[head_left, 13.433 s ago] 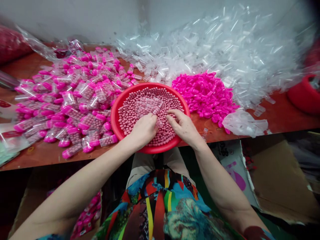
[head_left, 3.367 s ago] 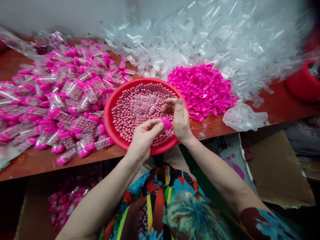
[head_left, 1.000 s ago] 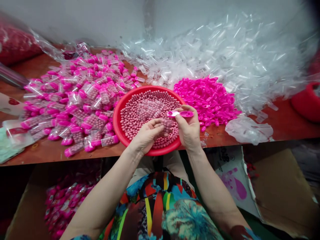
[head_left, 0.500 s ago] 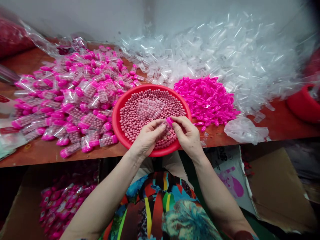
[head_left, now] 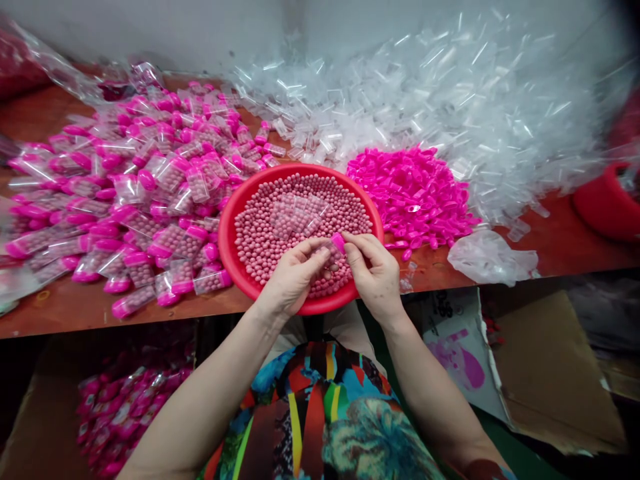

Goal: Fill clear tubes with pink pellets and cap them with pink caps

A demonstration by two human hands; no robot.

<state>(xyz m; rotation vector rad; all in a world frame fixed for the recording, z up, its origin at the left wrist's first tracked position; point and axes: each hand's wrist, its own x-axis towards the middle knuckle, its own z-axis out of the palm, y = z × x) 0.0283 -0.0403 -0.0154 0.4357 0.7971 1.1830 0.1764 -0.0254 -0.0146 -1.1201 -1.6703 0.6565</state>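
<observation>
My left hand [head_left: 299, 272] is closed on a small clear plastic container [head_left: 325, 249], mostly hidden by the fingers. At its end sits a bright pink cap [head_left: 339, 242], pinched by the thumb and fingers of my right hand [head_left: 374, 272]. Whether the container has beads inside cannot be made out. Both hands are over the front right of a red basin [head_left: 227, 250]. Pink beads [head_left: 255, 243] fill the basin, and a few clear containers [head_left: 300, 215] lie on top of them.
Bead-filled containers with pink caps [head_left: 145, 180] are heaped on the table [head_left: 65, 303] at left. Loose pink caps [head_left: 413, 197] lie right of the basin. Clear containers [head_left: 450, 100] are piled behind. A crumpled plastic bag [head_left: 493, 257] lies near the edge. Cardboard boxes [head_left: 550, 367] stand below.
The view has shifted slightly, so the left heap appears farther left. Both hands keep their grip on the container and cap, with the cap slightly turned.
</observation>
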